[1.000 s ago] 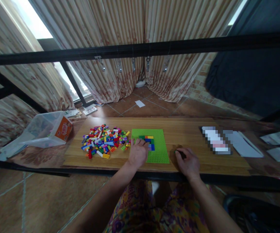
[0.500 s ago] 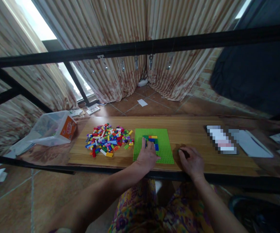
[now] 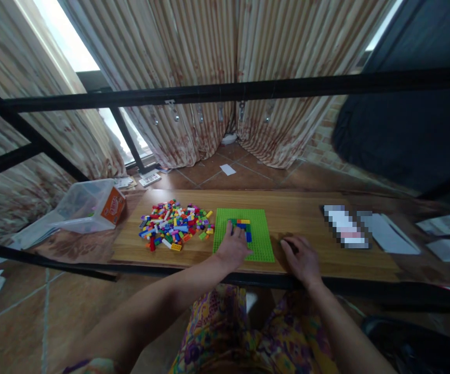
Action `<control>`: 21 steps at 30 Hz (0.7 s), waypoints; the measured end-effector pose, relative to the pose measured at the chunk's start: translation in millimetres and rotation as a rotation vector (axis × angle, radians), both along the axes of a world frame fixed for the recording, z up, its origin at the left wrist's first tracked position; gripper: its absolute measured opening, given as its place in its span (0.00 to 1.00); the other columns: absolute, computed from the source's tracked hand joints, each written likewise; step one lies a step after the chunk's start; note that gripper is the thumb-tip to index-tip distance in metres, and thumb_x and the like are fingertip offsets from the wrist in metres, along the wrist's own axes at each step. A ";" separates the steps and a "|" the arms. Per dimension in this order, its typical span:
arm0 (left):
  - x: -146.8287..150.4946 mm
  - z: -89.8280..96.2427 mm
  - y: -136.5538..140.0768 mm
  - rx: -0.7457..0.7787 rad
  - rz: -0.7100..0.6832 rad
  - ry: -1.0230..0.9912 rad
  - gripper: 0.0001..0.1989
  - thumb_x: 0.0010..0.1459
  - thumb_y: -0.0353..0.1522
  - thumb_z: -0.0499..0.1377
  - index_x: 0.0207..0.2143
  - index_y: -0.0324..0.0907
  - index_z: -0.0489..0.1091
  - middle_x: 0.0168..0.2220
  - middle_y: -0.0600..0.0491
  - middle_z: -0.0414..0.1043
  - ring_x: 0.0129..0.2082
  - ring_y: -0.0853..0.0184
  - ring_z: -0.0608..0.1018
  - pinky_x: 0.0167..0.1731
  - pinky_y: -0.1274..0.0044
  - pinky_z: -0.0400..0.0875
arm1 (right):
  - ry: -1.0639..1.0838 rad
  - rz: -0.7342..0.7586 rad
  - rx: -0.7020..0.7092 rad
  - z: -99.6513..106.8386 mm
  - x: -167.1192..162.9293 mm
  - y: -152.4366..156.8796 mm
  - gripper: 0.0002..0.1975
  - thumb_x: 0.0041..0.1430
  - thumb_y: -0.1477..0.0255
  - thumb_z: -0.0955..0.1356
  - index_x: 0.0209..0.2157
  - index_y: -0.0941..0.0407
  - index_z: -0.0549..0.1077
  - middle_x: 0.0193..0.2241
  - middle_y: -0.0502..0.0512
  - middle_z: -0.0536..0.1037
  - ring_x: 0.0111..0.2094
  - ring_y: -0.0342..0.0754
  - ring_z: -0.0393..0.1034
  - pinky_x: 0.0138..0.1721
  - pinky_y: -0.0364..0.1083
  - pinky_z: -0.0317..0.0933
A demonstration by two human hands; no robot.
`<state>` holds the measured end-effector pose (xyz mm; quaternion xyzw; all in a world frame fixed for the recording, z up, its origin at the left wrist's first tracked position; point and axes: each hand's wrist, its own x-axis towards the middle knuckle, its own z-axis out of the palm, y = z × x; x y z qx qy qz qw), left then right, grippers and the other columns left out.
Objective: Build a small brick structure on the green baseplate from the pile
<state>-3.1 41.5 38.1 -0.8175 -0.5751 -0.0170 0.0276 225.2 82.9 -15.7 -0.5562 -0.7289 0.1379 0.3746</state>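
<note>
My left hand lies over the green baseplate, fingers reaching forward and apart, thumb out to the right. Its fingertips touch or hover just above a small built outline of bricks: an orange and yellow row at the back and blue bricks on the right side. Part of that outline is hidden beneath the hand. On the wooden board, right of the baseplate, rests my right hand with curled fingers, thumb and index close together. Anything between those fingertips is too small to make out.
A heap of loose coloured bricks spreads left of the baseplate. Beyond it a clear plastic tub with an orange label lies on its side. A blurred-out phone-like object and white papers are at right. A black rail crosses ahead.
The camera view has tilted slightly, so the whole scene sits a little differently. Both hands keep nearly the same places relative to the baseplate, and the bricks look unchanged.
</note>
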 end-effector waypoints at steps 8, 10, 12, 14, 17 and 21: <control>-9.4 10.4 -20.9 0.118 0.166 -0.121 0.29 0.59 0.45 0.56 0.56 0.35 0.65 0.52 0.38 0.69 0.56 0.49 0.65 0.60 0.50 0.47 | 0.055 0.042 -0.063 -0.6 4.4 0.0 0.19 0.58 0.55 0.63 0.37 0.56 0.75 0.39 0.59 0.75 0.36 0.50 0.70 0.40 0.52 0.66; -14.8 13.4 -27.0 0.146 0.222 -0.168 0.26 0.61 0.44 0.54 0.57 0.39 0.64 0.52 0.41 0.69 0.55 0.50 0.66 0.59 0.51 0.48 | 0.051 0.039 -0.065 -0.5 4.3 -0.1 0.19 0.58 0.56 0.63 0.37 0.55 0.75 0.39 0.58 0.75 0.36 0.50 0.70 0.39 0.52 0.66; -22.8 13.7 -36.1 0.173 0.300 -0.207 0.24 0.62 0.42 0.52 0.57 0.41 0.64 0.51 0.43 0.70 0.53 0.51 0.67 0.59 0.53 0.50 | 0.053 0.038 -0.062 -0.6 4.5 -0.3 0.18 0.58 0.56 0.63 0.37 0.55 0.75 0.39 0.59 0.75 0.37 0.51 0.70 0.39 0.51 0.66; -33.1 10.0 -49.3 0.190 0.388 -0.253 0.21 0.62 0.39 0.52 0.56 0.43 0.65 0.50 0.45 0.71 0.52 0.52 0.68 0.58 0.55 0.53 | 0.059 0.043 -0.063 -1.7 5.5 -0.5 0.18 0.57 0.56 0.63 0.37 0.55 0.75 0.40 0.59 0.75 0.38 0.51 0.70 0.39 0.51 0.66; -51.9 -1.2 -74.5 0.205 0.509 -0.340 0.19 0.61 0.35 0.53 0.54 0.44 0.66 0.49 0.46 0.72 0.50 0.55 0.70 0.54 0.60 0.60 | 0.043 0.034 -0.062 -5.9 8.8 -0.6 0.19 0.56 0.55 0.63 0.37 0.54 0.75 0.40 0.59 0.74 0.38 0.52 0.70 0.41 0.53 0.65; -82.3 -15.1 -104.3 0.279 0.656 -0.429 0.17 0.60 0.32 0.53 0.52 0.43 0.67 0.47 0.46 0.71 0.48 0.57 0.71 0.51 0.65 0.66 | -0.035 0.002 -0.052 -13.7 13.6 1.5 0.21 0.54 0.52 0.62 0.36 0.53 0.75 0.40 0.59 0.74 0.38 0.54 0.70 0.41 0.55 0.65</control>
